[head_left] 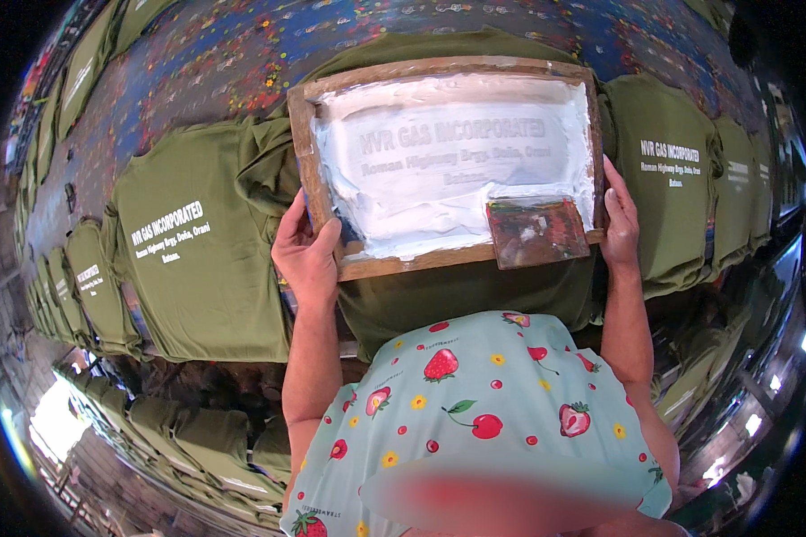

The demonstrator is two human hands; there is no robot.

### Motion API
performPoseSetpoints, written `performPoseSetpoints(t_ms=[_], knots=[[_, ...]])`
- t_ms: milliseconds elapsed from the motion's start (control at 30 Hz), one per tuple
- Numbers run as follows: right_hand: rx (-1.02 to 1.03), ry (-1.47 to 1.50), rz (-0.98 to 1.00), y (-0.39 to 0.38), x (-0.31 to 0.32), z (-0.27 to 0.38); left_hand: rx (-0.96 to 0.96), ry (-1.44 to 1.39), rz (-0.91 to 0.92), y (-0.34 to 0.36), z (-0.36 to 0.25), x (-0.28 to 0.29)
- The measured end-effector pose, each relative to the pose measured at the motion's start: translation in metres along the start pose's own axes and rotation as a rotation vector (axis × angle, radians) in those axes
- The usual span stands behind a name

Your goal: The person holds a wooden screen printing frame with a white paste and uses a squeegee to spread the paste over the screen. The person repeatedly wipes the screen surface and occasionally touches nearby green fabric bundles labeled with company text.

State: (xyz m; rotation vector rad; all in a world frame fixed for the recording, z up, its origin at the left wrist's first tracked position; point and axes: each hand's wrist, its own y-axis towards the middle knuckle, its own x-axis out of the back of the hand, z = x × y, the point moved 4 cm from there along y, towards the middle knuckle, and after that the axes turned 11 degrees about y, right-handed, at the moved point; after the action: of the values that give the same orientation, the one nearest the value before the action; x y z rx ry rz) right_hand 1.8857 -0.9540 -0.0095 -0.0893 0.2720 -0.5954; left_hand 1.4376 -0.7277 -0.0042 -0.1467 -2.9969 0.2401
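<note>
A wooden-framed printing screen [457,267] lies over an olive green shirt [466,300], with its mesh smeared in thick white ink and faint lettering showing through. My left hand [308,255] grips the frame's left side near the lower corner, thumb on top of the wood. On the opposite side, my right hand [620,217] holds the right edge, its fingers along the outside. A squarish, paint-stained brown squeegee [539,234] rests across the lower right corner of the frame, its upper edge in the white ink. Neither hand touches it.
Olive shirts with white print lie left [201,246] and right [667,188] of the frame, with several more farther along. The long table [233,54] is spattered with coloured paint. Behind me at lower left, more green shirts [197,430] lie in a row.
</note>
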Motion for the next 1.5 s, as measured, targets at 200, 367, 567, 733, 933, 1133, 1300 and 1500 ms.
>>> performPoseSetpoints(t_ms=[200,367,567,733,933,1133,1300,1500], knots=[[-0.006,-0.110,-0.026,0.002,0.005,-0.003,-0.024,-0.033,0.008,0.002,0.005,0.003],[0.058,-0.237,-0.036,0.000,0.004,0.001,-0.003,-0.021,0.033,0.002,0.003,0.001],[0.047,-0.145,-0.014,-0.001,0.002,0.000,0.012,0.019,0.030,0.004,0.003,0.002],[0.065,-0.092,0.001,0.001,0.001,-0.001,-0.041,0.002,0.073,0.004,0.001,-0.001],[0.081,-0.068,0.016,0.001,0.001,-0.001,-0.031,0.022,0.060,0.001,-0.003,-0.003],[0.055,-0.113,0.004,0.003,0.002,0.001,-0.011,0.021,0.046,-0.001,-0.004,-0.004],[0.051,-0.068,0.007,0.003,0.002,0.000,-0.023,0.033,0.042,-0.001,-0.006,-0.005],[0.072,-0.102,0.009,0.005,0.003,-0.002,0.010,0.048,0.029,0.000,-0.005,-0.003]])
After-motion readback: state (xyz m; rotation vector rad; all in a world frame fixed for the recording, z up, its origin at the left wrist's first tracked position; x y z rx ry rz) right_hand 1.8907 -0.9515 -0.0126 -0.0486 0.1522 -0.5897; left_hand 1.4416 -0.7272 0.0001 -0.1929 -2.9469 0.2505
